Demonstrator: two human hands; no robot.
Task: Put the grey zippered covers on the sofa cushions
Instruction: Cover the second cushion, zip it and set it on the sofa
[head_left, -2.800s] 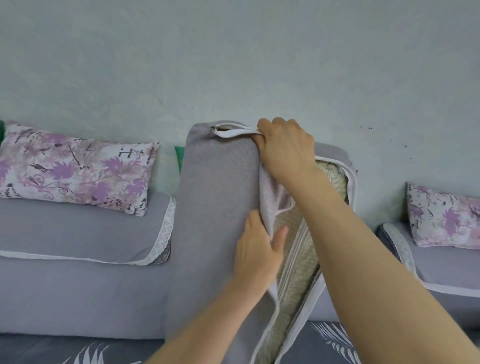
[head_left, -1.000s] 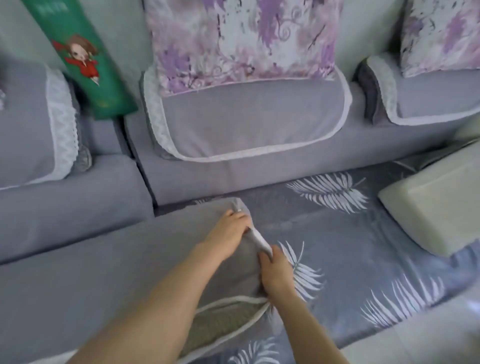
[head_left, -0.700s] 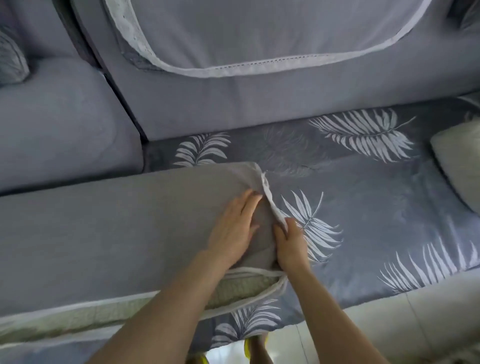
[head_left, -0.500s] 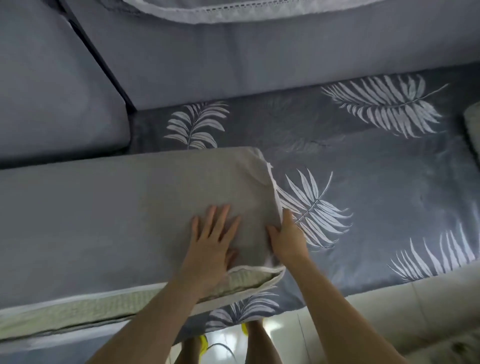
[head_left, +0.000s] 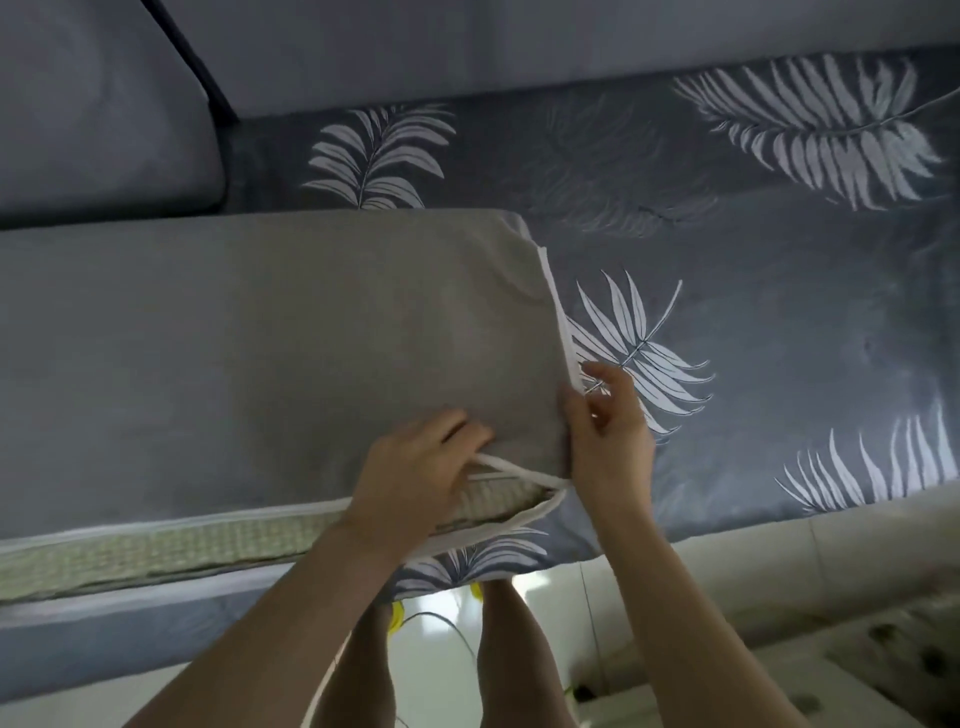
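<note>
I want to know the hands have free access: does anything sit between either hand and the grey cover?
Nothing visible does. The left hand pinches the white zip edge of the cover at the open corner, and the right hand holds the end seam beside it.

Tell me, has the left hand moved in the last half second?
Yes. The left hand came off the top of the grey cover to its open zipper edge, gripping it.
</note>
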